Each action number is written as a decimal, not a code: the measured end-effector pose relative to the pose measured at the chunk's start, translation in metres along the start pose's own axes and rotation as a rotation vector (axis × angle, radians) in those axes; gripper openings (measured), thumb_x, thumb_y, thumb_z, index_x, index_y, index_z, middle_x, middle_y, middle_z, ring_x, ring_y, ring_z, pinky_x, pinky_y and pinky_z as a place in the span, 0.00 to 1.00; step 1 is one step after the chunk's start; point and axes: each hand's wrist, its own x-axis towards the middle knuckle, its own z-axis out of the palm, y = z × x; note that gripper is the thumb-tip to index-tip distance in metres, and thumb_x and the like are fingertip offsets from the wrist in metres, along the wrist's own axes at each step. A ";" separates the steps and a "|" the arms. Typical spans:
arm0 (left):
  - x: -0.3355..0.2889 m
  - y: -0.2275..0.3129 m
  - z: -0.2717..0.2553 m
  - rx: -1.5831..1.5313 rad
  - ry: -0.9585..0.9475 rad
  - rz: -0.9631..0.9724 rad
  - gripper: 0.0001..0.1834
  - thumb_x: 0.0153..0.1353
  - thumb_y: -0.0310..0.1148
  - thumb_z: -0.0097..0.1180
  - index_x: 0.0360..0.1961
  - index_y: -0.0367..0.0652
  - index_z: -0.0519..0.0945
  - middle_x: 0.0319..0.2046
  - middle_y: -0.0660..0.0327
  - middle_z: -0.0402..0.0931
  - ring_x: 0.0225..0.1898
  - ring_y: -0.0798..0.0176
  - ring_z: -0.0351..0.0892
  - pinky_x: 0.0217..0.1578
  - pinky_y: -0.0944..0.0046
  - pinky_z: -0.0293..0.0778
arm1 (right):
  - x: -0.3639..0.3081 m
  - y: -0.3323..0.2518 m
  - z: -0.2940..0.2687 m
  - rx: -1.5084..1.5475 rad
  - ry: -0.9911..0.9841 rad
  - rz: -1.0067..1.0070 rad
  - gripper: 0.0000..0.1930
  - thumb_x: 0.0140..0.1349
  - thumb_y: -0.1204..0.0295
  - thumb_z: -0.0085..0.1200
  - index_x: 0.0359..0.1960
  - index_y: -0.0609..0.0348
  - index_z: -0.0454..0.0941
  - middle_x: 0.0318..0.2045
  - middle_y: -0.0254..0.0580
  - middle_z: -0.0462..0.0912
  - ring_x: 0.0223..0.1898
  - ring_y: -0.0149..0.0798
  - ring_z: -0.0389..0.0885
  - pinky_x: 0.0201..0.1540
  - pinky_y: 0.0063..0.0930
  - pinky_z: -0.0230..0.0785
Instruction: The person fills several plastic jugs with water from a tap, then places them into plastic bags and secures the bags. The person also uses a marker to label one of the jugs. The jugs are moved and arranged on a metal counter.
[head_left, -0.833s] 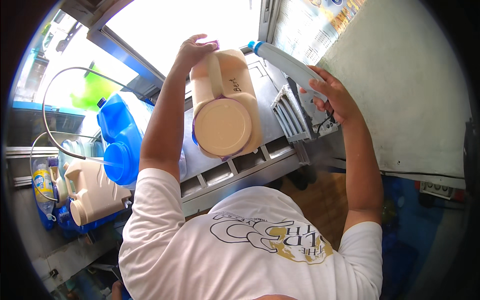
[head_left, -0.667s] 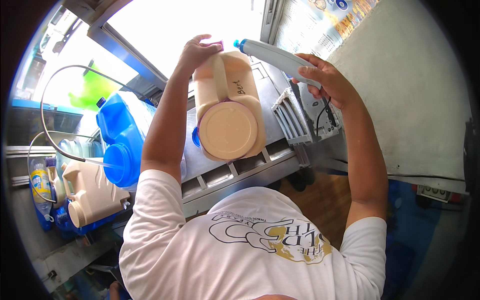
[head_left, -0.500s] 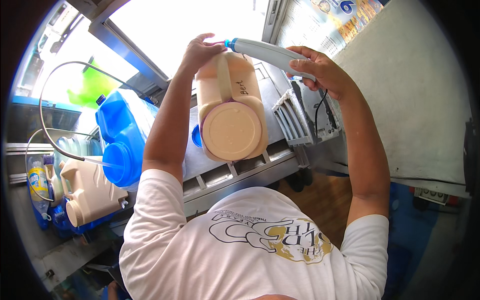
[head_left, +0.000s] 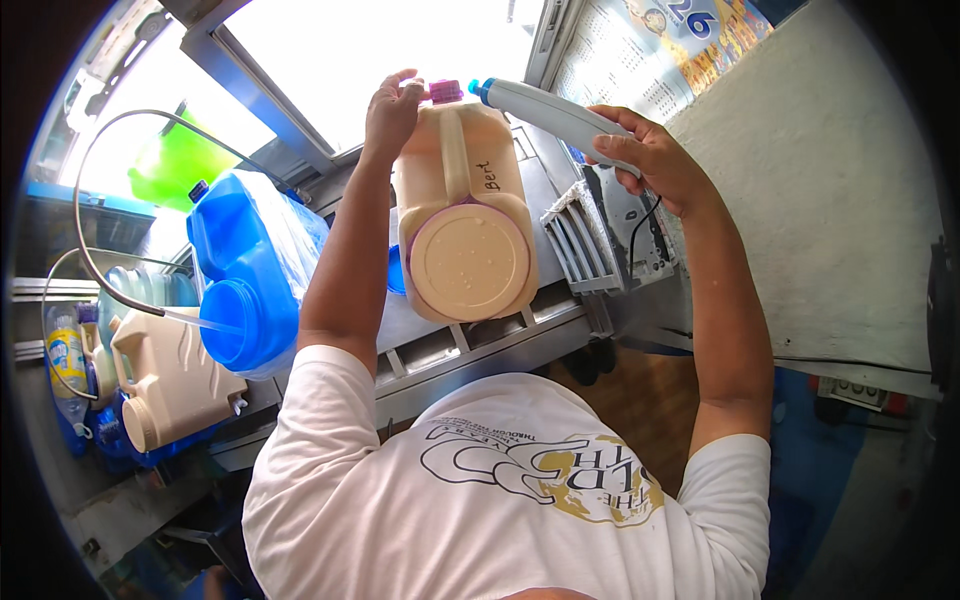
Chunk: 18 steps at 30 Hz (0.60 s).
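A large beige plastic jug (head_left: pixel 425 150) with a handle stands in front of me, its round beige lid (head_left: pixel 470 262) facing me. At its top far end sits a purple cap (head_left: pixel 446 91). My left hand (head_left: pixel 393 112) is beside this cap on its left, fingers drawn together; whatever is in them is too small to make out. In my right hand (head_left: pixel 645 155) is a pale grey curved handheld tool (head_left: pixel 545 112) with a blue tip and a black cord. The tip points at the purple cap from the right, a small gap away.
Left of the jug stands a blue water container (head_left: pixel 240 265) with a hose end at its round lid. Another beige jug (head_left: pixel 175 380), bottles and brushes are at the far left. A slatted metal box (head_left: pixel 580 245) stands right of the jug, by a pale wall (head_left: pixel 830 190).
My left hand has drawn back left, uncovering the purple cap. My right hand has moved the grey tool slightly right, its tip farther from the cap.
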 end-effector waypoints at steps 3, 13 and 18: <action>0.004 -0.007 0.002 -0.023 0.014 -0.005 0.26 0.65 0.36 0.51 0.63 0.38 0.73 0.37 0.57 0.84 0.27 0.71 0.76 0.32 0.67 0.74 | 0.001 -0.002 0.004 -0.014 0.023 -0.016 0.36 0.58 0.56 0.65 0.64 0.60 0.69 0.34 0.43 0.84 0.16 0.17 0.67 0.17 0.10 0.59; 0.004 -0.007 0.012 -0.064 0.025 0.052 0.29 0.60 0.28 0.47 0.64 0.39 0.71 0.41 0.57 0.83 0.33 0.70 0.78 0.39 0.66 0.75 | -0.001 -0.014 0.013 -0.041 0.032 -0.026 0.35 0.58 0.58 0.65 0.64 0.61 0.69 0.33 0.42 0.84 0.16 0.17 0.66 0.17 0.10 0.59; 0.004 -0.004 0.009 0.010 -0.096 -0.050 0.30 0.58 0.25 0.45 0.65 0.40 0.69 0.46 0.58 0.81 0.38 0.71 0.77 0.43 0.68 0.74 | -0.002 -0.016 0.015 -0.056 0.035 -0.018 0.34 0.59 0.58 0.65 0.64 0.61 0.69 0.33 0.40 0.85 0.16 0.17 0.66 0.17 0.10 0.59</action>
